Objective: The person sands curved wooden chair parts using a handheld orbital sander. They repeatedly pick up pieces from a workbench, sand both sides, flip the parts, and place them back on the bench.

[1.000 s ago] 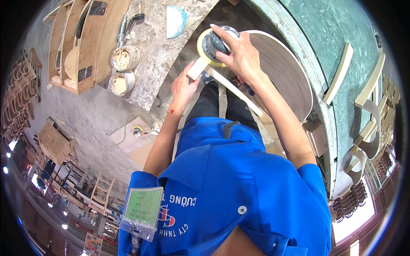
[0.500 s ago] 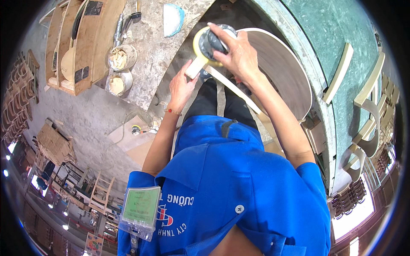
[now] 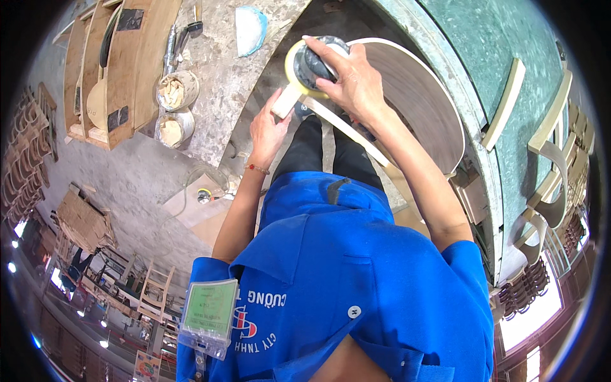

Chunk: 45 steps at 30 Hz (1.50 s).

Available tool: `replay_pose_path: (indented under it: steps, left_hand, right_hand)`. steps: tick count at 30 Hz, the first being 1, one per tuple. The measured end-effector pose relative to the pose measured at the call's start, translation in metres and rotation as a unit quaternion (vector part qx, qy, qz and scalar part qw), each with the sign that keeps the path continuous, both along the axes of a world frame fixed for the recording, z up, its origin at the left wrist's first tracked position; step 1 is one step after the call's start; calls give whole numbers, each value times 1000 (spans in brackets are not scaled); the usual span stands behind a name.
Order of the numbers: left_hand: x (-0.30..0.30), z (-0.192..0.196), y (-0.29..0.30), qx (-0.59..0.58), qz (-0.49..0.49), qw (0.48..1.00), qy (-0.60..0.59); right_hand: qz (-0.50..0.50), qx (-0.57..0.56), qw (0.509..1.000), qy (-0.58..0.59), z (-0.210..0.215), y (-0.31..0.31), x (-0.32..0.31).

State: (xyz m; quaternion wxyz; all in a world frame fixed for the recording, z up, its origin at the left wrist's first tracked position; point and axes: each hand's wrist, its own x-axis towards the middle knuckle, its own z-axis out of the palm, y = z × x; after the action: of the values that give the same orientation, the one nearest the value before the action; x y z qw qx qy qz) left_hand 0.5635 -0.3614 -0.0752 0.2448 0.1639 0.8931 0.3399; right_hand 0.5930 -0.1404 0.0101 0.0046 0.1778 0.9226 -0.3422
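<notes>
My right hand is wrapped over the top of a round orbital sander with a dark body and a yellow rim. The sander rests against the pale end of a wooden piece. Around that end, below the sander, close the fingers of my left hand. A narrow wooden bar slants from under the sander toward my right forearm. Behind that forearm shows a large curved wooden panel with a light edge. My right palm hides part of the sander, and the contact under its pad cannot be seen.
On the left, a worktop bears two tubs of pale material, hand tools and a blue-white pad. A wooden cabinet-like frame stands beyond. On the right, a green-topped table holds curved wooden parts.
The sander has shifted very slightly left, with my right hand still on it. My left hand keeps its hold on the wooden piece. The whole view has turned a little.
</notes>
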Motion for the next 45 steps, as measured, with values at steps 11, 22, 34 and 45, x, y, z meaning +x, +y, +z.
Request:
replay_pose_path:
  steps: [11, 22, 34, 45]
  left_hand:
    - [-3, 1, 1, -32, -3, 999, -34]
    - [5, -4, -2, 2, -6, 1000, -9]
    - [-1, -5, -4, -6, -9, 1000, -3]
    - [-5, -1, -3, -18, -1, 1000, -6]
  right_hand:
    - [-24, -2, 1000, -6, 0, 0, -6]
    - [-22, -22, 998, -54, 6, 0, -2]
    - [-2, -14, 1000, -19, 2, -10, -10]
    - [-1, -32, 998, 47, -12, -7, -3]
